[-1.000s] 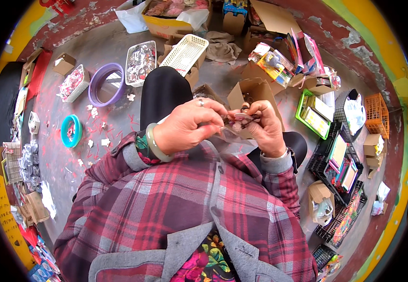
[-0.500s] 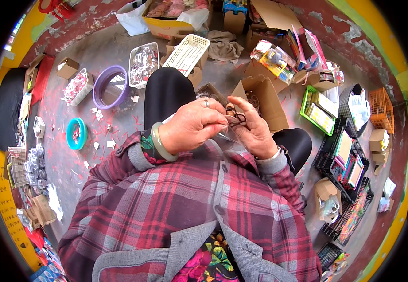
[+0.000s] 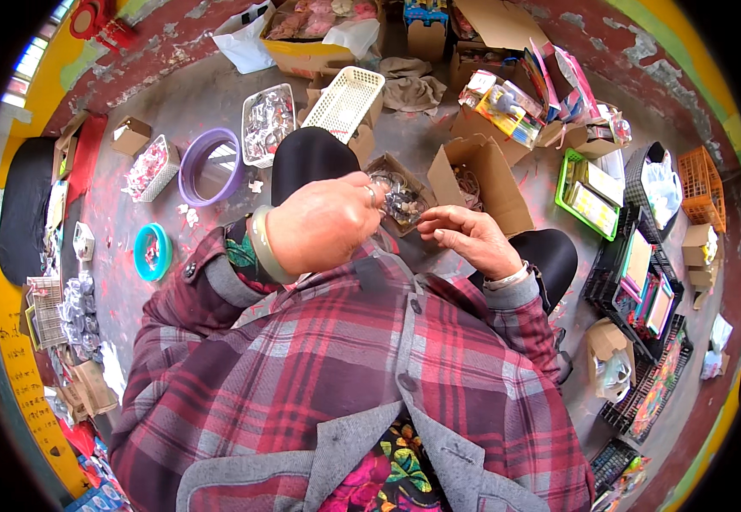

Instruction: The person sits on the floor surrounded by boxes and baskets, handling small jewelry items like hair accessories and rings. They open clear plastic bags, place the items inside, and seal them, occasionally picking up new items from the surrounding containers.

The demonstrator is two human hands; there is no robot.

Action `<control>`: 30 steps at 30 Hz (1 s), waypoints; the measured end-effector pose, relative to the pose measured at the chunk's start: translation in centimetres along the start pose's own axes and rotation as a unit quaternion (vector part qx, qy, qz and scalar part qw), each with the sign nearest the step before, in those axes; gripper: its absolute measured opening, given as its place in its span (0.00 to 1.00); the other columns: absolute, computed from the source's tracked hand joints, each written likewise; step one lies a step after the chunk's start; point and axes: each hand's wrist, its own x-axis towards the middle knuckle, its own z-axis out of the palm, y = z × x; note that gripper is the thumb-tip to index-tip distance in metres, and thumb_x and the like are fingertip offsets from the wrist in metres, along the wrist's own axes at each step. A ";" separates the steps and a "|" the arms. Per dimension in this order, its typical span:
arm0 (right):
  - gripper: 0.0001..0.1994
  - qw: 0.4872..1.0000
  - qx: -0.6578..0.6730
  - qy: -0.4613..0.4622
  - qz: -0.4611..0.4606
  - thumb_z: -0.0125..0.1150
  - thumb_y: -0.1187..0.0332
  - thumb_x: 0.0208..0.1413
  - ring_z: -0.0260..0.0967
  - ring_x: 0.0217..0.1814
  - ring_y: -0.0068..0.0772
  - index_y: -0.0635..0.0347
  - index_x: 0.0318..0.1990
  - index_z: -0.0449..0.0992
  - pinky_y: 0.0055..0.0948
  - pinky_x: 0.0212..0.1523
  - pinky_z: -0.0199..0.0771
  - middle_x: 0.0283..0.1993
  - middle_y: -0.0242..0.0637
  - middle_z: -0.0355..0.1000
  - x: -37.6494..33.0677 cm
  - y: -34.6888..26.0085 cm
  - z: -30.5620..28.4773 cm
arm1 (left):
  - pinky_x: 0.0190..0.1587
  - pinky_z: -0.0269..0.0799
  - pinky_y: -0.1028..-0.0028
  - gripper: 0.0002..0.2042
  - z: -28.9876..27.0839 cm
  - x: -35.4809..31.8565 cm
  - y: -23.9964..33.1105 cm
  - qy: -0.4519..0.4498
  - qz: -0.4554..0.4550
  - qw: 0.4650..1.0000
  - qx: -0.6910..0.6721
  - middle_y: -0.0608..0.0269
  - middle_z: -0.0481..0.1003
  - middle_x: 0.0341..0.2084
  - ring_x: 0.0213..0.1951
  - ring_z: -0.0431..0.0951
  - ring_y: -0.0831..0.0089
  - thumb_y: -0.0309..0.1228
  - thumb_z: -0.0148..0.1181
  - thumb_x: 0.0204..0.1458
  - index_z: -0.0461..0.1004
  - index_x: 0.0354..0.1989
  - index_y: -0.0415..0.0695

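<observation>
Teal ring [image 3: 152, 252] and purple hoop [image 3: 209, 165] lie on floor [image 3: 174, 94] at far left, within arm's reach. Left hand [image 3: 323, 226] raised at chest, fingers pinched shut on small clear packet [image 3: 398, 202] — held high, likely for close view. Right hand [image 3: 471, 239] just beside, fingers half curled, thumb and forefinger nipping packet's near edge. Open cardboard box [image 3: 477, 175] stands beyond hands — stock probably kept close. Green tray [image 3: 589, 194] and black crates [image 3: 643, 290] line right side.

Red-grey plaid sleeve [image 3: 217, 294], purple ring [image 3: 208, 166], teal ring [image 3: 152, 253], green tray [image 3: 588, 189].
</observation>
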 end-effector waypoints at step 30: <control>0.11 0.950 0.147 0.247 -0.126 0.55 0.79 0.49 0.68 0.40 0.22 0.66 0.42 0.76 0.19 0.40 0.67 0.40 0.35 0.73 0.0 -1.4 1.2 | 0.39 0.70 0.68 0.13 2.9 0.2 1.1 0.175 -0.020 0.973 -0.146 0.55 0.72 0.39 0.39 0.72 0.58 0.19 0.63 0.32 0.74 0.31 0.39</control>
